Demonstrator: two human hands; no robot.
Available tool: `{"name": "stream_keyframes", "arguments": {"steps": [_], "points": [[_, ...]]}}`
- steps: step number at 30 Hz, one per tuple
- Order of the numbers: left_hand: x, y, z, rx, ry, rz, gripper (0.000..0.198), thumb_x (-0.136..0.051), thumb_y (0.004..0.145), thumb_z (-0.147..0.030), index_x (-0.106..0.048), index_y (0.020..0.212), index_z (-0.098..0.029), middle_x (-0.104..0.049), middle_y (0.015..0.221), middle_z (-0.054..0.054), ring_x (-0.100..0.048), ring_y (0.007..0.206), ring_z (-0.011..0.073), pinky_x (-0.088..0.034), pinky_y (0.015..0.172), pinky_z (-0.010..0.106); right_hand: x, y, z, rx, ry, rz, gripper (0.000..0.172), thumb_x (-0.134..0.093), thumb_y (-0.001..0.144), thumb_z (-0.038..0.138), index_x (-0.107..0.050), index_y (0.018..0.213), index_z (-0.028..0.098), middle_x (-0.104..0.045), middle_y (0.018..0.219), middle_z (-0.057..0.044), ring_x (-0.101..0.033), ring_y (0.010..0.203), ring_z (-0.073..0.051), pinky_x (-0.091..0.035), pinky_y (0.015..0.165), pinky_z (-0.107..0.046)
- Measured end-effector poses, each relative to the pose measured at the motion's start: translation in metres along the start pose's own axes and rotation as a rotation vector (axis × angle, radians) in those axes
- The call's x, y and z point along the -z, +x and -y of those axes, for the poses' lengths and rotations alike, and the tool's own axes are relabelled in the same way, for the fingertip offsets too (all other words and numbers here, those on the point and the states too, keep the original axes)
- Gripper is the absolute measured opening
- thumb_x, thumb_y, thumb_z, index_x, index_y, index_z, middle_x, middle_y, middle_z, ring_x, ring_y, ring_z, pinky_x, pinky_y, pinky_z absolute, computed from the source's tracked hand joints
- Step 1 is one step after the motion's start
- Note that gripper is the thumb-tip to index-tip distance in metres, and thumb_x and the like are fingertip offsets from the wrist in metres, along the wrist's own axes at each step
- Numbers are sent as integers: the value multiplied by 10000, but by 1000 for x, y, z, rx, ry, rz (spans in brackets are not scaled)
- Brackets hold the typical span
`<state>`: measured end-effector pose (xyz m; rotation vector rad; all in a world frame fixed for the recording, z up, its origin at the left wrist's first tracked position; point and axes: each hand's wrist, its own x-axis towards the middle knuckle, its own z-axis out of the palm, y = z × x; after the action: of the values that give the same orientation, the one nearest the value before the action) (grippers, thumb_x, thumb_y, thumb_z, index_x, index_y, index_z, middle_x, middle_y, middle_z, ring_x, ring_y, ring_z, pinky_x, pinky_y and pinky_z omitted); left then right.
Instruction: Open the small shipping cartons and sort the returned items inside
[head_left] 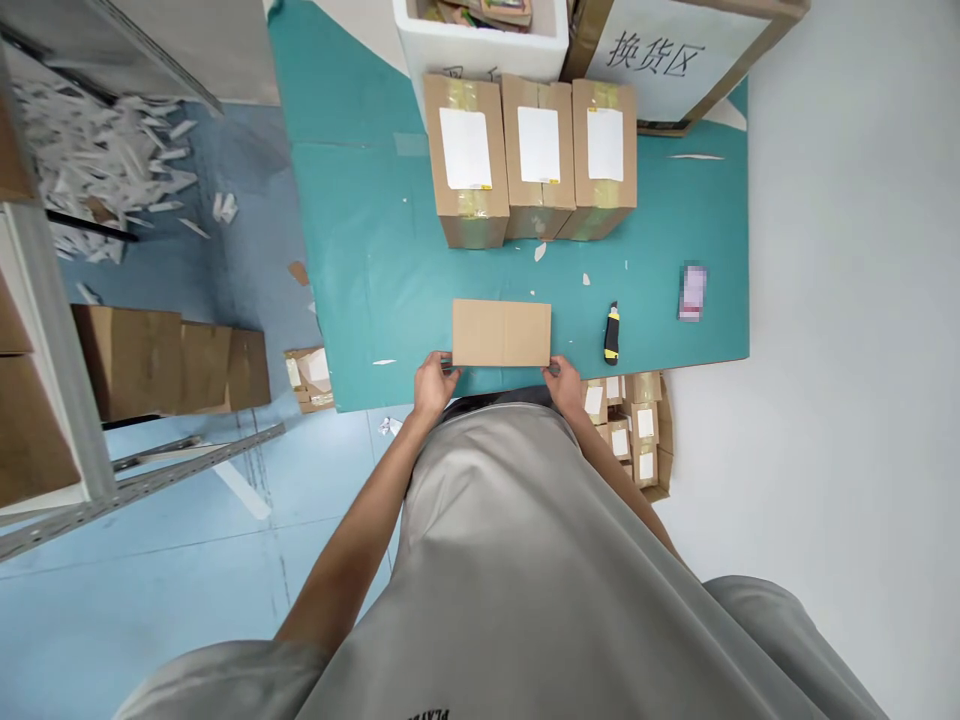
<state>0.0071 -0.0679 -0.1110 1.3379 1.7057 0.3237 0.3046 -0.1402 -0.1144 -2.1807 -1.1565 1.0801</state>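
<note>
A plain brown cardboard box (501,333) lies near the front edge of the green table, a faint crease running down its middle. It looks flat, though its depth is hard to tell from above. My left hand (435,384) pinches its near left corner, thumb and fingers closed at the edge. At the near right corner, my right hand (564,382) grips it the same way. A black and yellow utility knife (612,335) rests on the table to the right of the box.
Three taped cartons with white labels (538,160) stand at the back of the green table (360,240). Behind them are a white foam bin (480,50) and a large lettered box (667,60). Labelled small boxes (645,425) sit below the right edge; a shelf (56,350) stands left.
</note>
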Motion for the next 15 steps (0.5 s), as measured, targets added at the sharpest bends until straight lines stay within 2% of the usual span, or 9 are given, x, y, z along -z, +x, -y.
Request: {"name": "stream_keyframes", "arguments": {"steps": [2,5,8,10,12,15], "points": [[-6,0,6,11,-45,-14,263,-783,882,-151,-698,1129,-186,-838,1302,164,-855,1091,315,-667,1030,438,-6,2,-5,-55,24,19,213,-671,953,264,-770,1137,225,-868,1200,-123,-829,1124,-309,-673,1045,-477],[-11,0,8,58,-137,-33,323,-798,858,-149,-687,1158,-192,-856,1227,146,-856,1081,310,-675,1018,440,-10,4,-5,-56,49,20,291,-682,954,289,-779,1215,205,-859,1270,-141,-828,1155,-317,-664,1072,-480],[-9,-2,5,73,-219,-77,330,-785,861,-156,-702,1180,-183,-860,1190,142,-851,1101,304,-679,1037,449,-7,1,0,-15,48,5,282,-674,988,396,-804,1144,201,-858,1243,-146,-813,1149,-335,-663,1076,-502],[-4,-4,2,15,-270,-120,316,-775,886,-190,-722,1198,-174,-858,1218,148,-841,1145,296,-676,1063,449,0,-2,5,46,77,-10,360,-656,1023,504,-821,1132,204,-851,1246,-149,-801,1162,-339,-671,1067,-502],[4,-4,-1,-84,-313,-144,314,-763,927,-249,-745,1231,-172,-856,1256,141,-828,1187,285,-669,1092,445,9,-5,11,113,117,-42,469,-627,1050,588,-836,1220,205,-838,1293,-152,-791,1203,-335,-668,1082,-490],[14,-1,-5,-188,-339,-122,341,-739,973,-333,-778,1275,-179,-857,1282,131,-830,1176,281,-669,1095,442,23,-3,19,155,137,-79,576,-601,1060,646,-830,1340,198,-823,1345,-167,-796,1216,-339,-661,1108,-505]]}}
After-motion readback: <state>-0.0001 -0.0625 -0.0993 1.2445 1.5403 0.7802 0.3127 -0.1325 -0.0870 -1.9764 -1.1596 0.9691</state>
